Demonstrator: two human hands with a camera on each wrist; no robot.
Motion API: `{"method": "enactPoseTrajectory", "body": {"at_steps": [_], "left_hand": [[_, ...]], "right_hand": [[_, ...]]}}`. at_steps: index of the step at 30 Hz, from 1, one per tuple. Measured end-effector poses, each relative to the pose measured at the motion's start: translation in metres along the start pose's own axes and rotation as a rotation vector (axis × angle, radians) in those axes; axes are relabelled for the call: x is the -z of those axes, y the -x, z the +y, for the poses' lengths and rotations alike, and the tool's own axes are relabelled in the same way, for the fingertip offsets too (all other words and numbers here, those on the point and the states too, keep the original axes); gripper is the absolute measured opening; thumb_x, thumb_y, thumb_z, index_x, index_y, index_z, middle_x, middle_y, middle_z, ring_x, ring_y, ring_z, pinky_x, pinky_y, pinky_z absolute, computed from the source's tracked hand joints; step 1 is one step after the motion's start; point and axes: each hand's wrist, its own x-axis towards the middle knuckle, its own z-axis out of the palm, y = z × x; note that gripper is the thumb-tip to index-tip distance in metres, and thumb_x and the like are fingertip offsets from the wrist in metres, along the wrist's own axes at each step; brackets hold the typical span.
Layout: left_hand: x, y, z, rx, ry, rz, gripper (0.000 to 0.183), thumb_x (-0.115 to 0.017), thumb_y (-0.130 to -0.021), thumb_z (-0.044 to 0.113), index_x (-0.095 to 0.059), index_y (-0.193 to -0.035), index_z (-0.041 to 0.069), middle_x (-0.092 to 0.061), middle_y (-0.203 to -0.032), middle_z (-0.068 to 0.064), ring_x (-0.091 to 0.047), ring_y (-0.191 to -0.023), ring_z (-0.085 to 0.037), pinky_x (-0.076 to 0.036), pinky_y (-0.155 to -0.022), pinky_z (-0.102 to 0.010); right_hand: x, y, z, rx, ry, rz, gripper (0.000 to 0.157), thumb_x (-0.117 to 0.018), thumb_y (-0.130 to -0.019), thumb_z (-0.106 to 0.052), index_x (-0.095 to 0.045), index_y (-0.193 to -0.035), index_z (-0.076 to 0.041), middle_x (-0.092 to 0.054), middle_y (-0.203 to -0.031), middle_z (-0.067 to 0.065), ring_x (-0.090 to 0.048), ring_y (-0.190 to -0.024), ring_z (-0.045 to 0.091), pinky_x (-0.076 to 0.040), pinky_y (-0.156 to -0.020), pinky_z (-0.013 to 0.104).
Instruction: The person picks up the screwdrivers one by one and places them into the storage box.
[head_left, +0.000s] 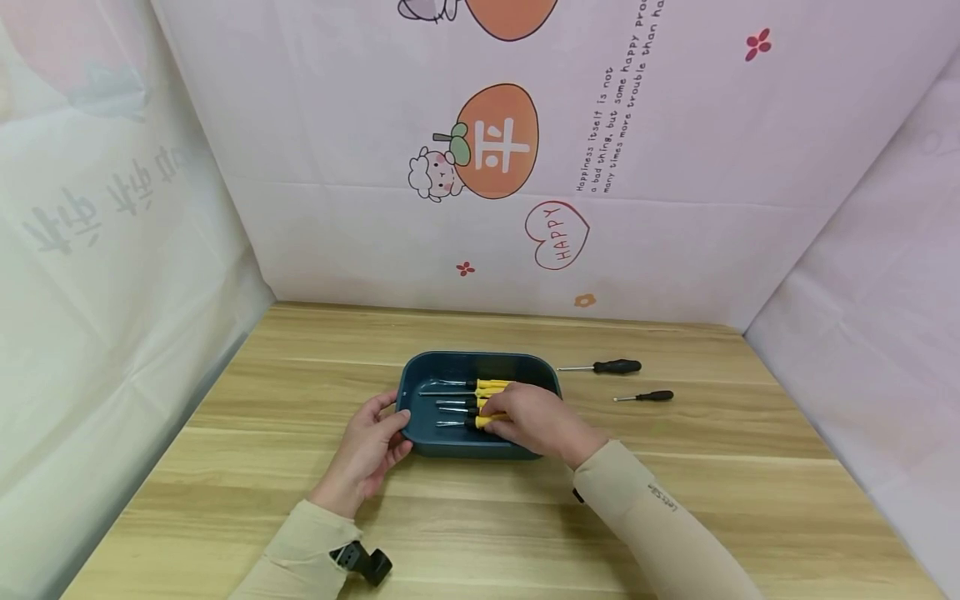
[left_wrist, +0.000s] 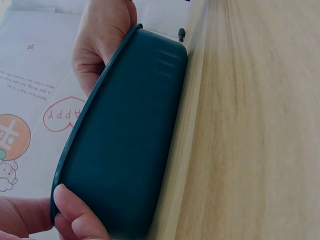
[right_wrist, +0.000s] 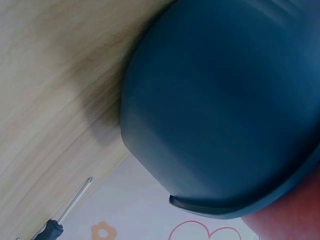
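A dark teal plastic tray (head_left: 472, 450) stands on the table with several yellow-handled screwdrivers (head_left: 482, 384) side by side inside, their shafts pointing left. My left hand (head_left: 367, 446) grips the tray's left end, thumb at the rim and fingers against the outer wall; the left wrist view shows the thumb and fingers (left_wrist: 75, 215) there too. Reaching over the right end, my right hand (head_left: 540, 421) pinches the yellow handle of the nearest screwdriver (head_left: 480, 422). That hand covers most of the handles. In the right wrist view the tray wall (right_wrist: 215, 110) hides its fingertips.
Right of the tray, a larger black-handled screwdriver (head_left: 617, 367) lies on the wooden table (head_left: 675, 500), with a smaller black-handled one (head_left: 656, 396) nearer me. A printed white cloth (head_left: 360, 233) hangs behind the table, and white cloth hangs at both sides.
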Motion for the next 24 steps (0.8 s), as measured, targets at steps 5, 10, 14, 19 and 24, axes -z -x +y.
{"method": "enactPoseTrajectory", "body": {"at_steps": [5, 10, 14, 19, 24], "left_hand": [[0.0005, -0.0001, -0.0004, 0.0, 0.002, 0.0, 0.048, -0.055, -0.107, 0.009, -0.044, -0.153, 0.008, -0.062, -0.108, -0.011, -0.061, -0.077, -0.012, -0.056, -0.066, -0.019], [0.0008, -0.0001, -0.0005, 0.001, 0.001, -0.003, 0.048, -0.055, -0.107, 0.009, -0.043, -0.154, 0.008, -0.061, -0.109, -0.011, -0.061, -0.078, -0.011, -0.056, -0.066, -0.019], [0.0009, 0.0001, -0.0004, 0.002, 0.001, -0.001, 0.049, -0.055, -0.107, 0.01, -0.043, -0.154, 0.008, -0.061, -0.11, -0.012, -0.061, -0.078, -0.012, -0.057, -0.067, -0.019], [0.0009, 0.0003, -0.0005, 0.005, 0.002, -0.001, 0.05, -0.056, -0.107, 0.01, -0.042, -0.155, 0.009, -0.06, -0.11, -0.011, -0.061, -0.078, -0.011, -0.057, -0.067, -0.019], [0.0007, 0.0, -0.0005, 0.006, 0.001, 0.001, 0.05, -0.056, -0.107, 0.01, -0.043, -0.155, 0.009, -0.059, -0.11, -0.011, -0.061, -0.079, -0.012, -0.057, -0.067, -0.019]], "right_hand": [[-0.0011, -0.0037, 0.0009, 0.001, 0.02, -0.024, 0.017, -0.076, -0.097, -0.026, -0.081, -0.111, -0.018, -0.077, -0.109, -0.005, -0.065, -0.095, 0.01, -0.057, -0.096, 0.034], [-0.0017, -0.0057, 0.0005, -0.018, 0.03, -0.046, 0.017, -0.077, -0.096, -0.027, -0.082, -0.11, -0.018, -0.078, -0.107, -0.006, -0.067, -0.093, 0.008, -0.058, -0.095, 0.033], [-0.0018, -0.0065, 0.0002, -0.033, 0.022, -0.051, 0.017, -0.078, -0.096, -0.027, -0.082, -0.11, -0.018, -0.078, -0.106, -0.006, -0.067, -0.091, 0.008, -0.058, -0.094, 0.033], [-0.0011, -0.007, -0.0002, -0.055, 0.006, -0.062, 0.017, -0.079, -0.095, -0.027, -0.082, -0.109, -0.018, -0.078, -0.105, -0.007, -0.066, -0.09, 0.008, -0.058, -0.094, 0.033], [-0.0004, -0.0079, 0.0002, -0.076, -0.007, -0.07, 0.016, -0.08, -0.094, -0.026, -0.079, -0.108, -0.018, -0.076, -0.101, -0.006, -0.063, -0.087, 0.009, -0.058, -0.093, 0.034]]}}
